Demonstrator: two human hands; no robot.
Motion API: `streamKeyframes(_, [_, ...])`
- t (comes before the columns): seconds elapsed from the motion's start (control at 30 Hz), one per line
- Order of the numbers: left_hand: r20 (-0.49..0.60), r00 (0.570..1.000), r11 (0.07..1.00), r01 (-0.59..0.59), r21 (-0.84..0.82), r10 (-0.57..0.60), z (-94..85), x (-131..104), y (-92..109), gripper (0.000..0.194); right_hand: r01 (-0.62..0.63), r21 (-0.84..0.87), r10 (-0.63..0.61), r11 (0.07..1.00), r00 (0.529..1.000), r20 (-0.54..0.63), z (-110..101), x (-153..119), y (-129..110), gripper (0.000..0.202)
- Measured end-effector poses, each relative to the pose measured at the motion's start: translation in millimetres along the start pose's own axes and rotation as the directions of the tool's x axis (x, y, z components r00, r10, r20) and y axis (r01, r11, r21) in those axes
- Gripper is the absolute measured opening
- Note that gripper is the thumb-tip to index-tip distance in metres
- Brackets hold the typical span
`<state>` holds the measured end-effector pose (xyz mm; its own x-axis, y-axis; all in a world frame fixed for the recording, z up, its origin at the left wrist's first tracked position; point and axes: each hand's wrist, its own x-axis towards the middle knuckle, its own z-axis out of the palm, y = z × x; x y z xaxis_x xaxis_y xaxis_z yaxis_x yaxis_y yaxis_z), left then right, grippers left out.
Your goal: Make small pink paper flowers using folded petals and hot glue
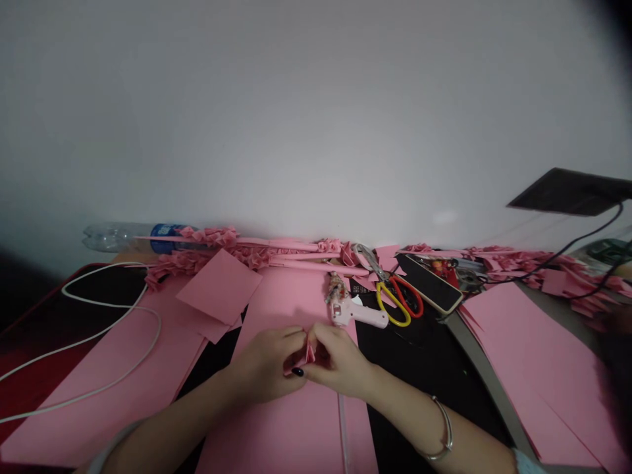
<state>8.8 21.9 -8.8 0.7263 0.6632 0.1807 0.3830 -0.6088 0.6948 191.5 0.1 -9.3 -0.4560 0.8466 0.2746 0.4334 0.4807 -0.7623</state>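
Between my two hands is a small folded piece of pink paper (309,353), its creased edges showing at the fingertips. My left hand (270,363) is closed on its left side. My right hand (340,361) pinches it from the right, thumb in front. Both hands are over a large pink sheet (286,299). Just beyond the right hand lies a white glue gun (360,312), its nozzle end crusted with residue. Scissors (399,301) with one yellow and one red handle lie right of it.
Folded pink paper flowers (178,262) and stems line the wall, beside a clear plastic bottle (118,237). Square pink sheets (220,286) lie left, larger pink sheets (538,368) right. A phone (430,284) rests behind the scissors. A white cable (99,388) loops at left.
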Motion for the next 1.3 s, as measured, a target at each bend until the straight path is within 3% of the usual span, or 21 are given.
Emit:
streamKeyframes(0.17, [-0.048,0.999,1.000,0.017,0.017,-0.016,-1.6,-1.0,3.2,0.015,-0.036,0.056,0.036,0.998,0.999,0.002,-0.5,0.6,-0.4,0.016])
streamKeyframes(0.33, [-0.079,0.995,0.996,0.060,-0.059,-0.065,-4.9,-0.5,3.4,0.008,-0.053,0.038,0.057,0.998,0.994,-0.095,-1.0,3.3,-0.1,0.025])
streamKeyframes(0.47, [-0.128,0.972,0.974,0.182,-0.138,-0.199,-7.3,4.3,1.5,0.015,-0.079,0.032,0.082,0.996,0.988,-0.133,0.0,3.6,0.9,0.027])
streamKeyframes(0.63, [-0.184,0.910,0.911,0.321,-0.259,-0.372,-9.9,9.5,-0.2,0.026,-0.140,0.089,0.153,0.986,0.976,-0.156,2.5,0.9,3.2,0.026])
streamKeyframes(0.73, [-0.138,0.886,0.857,0.371,-0.359,-0.442,-11.1,10.3,0.1,0.026,-0.159,0.167,0.186,0.973,0.969,-0.162,3.7,-0.1,5.0,0.026])
streamKeyframes(0.87, [-0.077,0.894,0.810,0.360,-0.462,-0.441,-11.7,9.7,-1.4,0.026,-0.167,0.237,0.207,0.957,0.966,-0.157,3.9,-0.3,6.3,0.029])
streamKeyframes(1.0, [-0.072,0.896,0.785,0.342,-0.517,-0.438,-9.8,9.0,-5.5,0.040,-0.169,0.243,0.205,0.955,0.970,-0.131,2.4,0.4,5.0,0.031])
streamKeyframes(1.3, [-0.011,0.860,0.665,0.386,-0.639,-0.510,-7.3,12.1,-5.1,0.030,-0.190,0.179,0.223,0.965,0.957,-0.185,5.4,1.8,5.1,0.025])
